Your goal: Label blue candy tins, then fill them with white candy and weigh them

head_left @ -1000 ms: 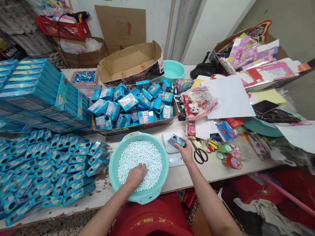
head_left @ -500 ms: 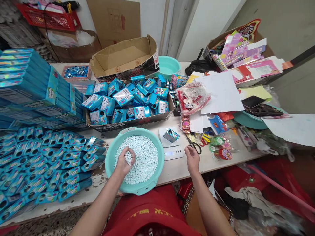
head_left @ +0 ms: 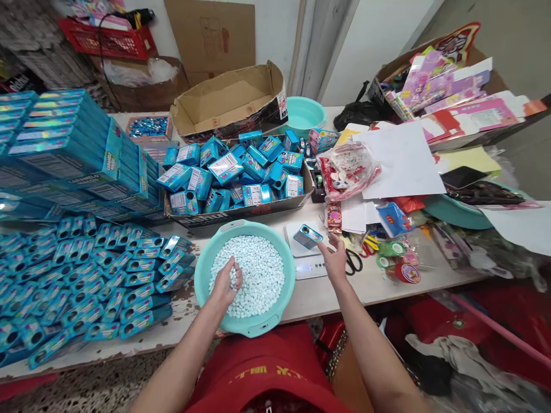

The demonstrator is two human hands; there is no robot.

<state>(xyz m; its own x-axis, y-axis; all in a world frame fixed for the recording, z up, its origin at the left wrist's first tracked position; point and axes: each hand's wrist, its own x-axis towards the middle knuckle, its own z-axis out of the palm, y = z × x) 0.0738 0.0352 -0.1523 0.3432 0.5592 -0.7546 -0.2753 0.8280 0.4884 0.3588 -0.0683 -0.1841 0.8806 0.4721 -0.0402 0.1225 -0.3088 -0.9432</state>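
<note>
A turquoise basin (head_left: 201, 287) holds a heap of small white pellet candies (head_left: 258, 275). My left hand (head_left: 226, 284) is low over the heap, its fingers curled around some of the candies. To the right, a small blue box (head_left: 307, 236) with an opening in its end lies tilted on the white digital scale (head_left: 297, 248). My right hand (head_left: 334, 261) is beside that box with thumb and fingers apart, fingertips close to its right end. Whether they touch it I cannot tell.
Behind the basin, a carton (head_left: 232, 215) is piled with blue boxes. Rows of open-topped blue boxes (head_left: 107, 281) and taller stacks (head_left: 73, 143) fill the left. Scissors (head_left: 353, 263), tape rolls (head_left: 407, 273) and a plastic bag (head_left: 348, 169) lie on the right.
My right hand has moved up and left to the box on the scale, its fingers spreading. My left hand has turned and curled further over the candies. The whole view has shifted slightly.
</note>
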